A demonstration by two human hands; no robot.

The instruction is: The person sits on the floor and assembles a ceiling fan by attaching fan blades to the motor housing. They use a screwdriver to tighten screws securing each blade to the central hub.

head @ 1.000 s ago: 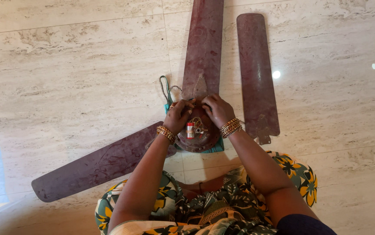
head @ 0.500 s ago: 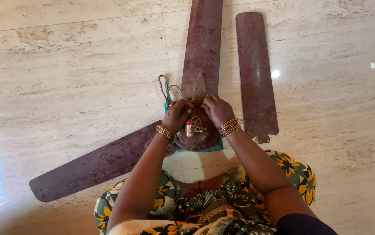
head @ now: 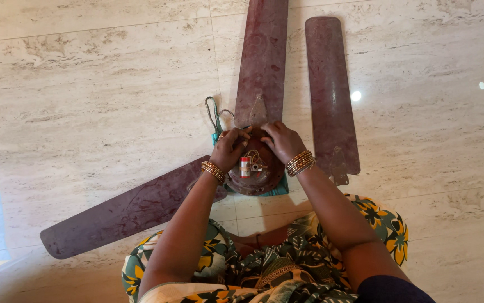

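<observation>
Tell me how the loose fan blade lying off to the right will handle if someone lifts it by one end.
The loose fan blade looks like thin sheet metal, so it is probably stiff but may flex or droop slightly along its length. It lies flat on the floor, so it should slide rather than roll. The bracket end likely weighs more, so it may tip that way.

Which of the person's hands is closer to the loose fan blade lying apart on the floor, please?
Right. The right hand rests on the fan motor hub, just beside the loose blade; the left hand grips the hub's far side, farther from it.
</observation>
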